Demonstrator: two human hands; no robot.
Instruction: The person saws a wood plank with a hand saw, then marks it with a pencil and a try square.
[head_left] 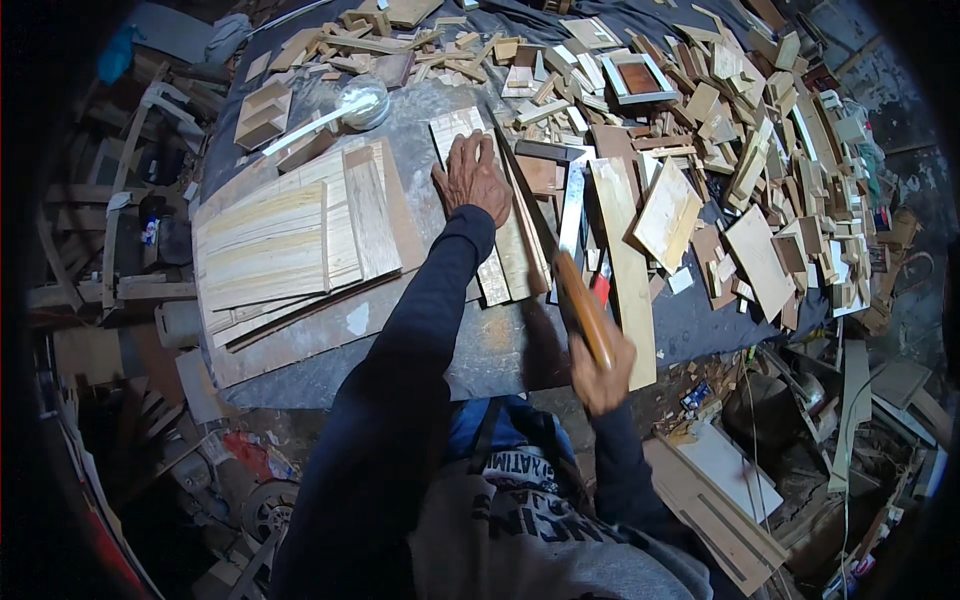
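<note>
My left hand (472,180) lies flat on a pale, narrow wooden board (492,280), fingers stretched forward and pressing on it. Wrapped round the orange-brown wooden handle of a handsaw (583,305) is my right hand (604,370), near the table's front edge. The saw's dark blade slants away to the far left, along the board's right side; whether its teeth touch the wood I cannot tell. Just right of the blade lies a metal try square (573,205). A small red object (601,284) shows beside the saw handle. Further right rests a long pale plank (625,250).
Stacked flat boards (270,240) cover the table's left part. Behind them are a lit lamp (363,104) and an open wooden box (264,115). Wood offcuts (745,110) heap along the back and right. Scrap and boards (715,510) clutter the floor around the table.
</note>
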